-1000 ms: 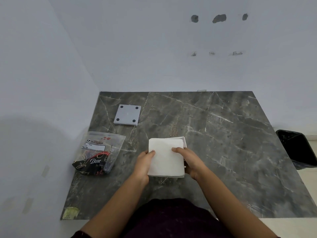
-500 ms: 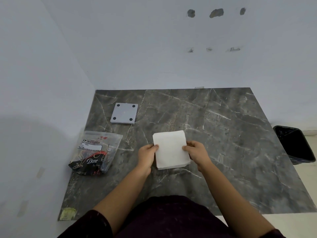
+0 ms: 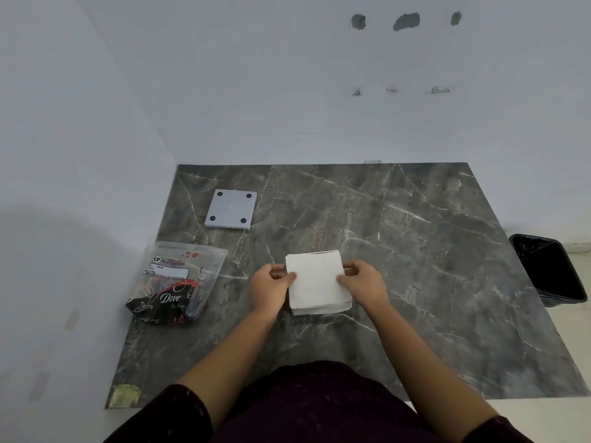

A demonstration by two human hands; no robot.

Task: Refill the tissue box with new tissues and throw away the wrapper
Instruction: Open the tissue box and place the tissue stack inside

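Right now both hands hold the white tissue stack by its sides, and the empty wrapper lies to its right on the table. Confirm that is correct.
Not quite. The head view shows the wrapper lying to the left of the tissue stack, near the wall. The rest stands: the left hand and right hand hold the stack by its sides on the table.

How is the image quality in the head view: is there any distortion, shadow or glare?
Head view: wide-angle lens bends the table edges outward; light is soft and even, no glare on the marble; a broad soft shadow falls on the left wall; the tissue stack is nearly washed out; wrapper print is legible, only slightly soft.
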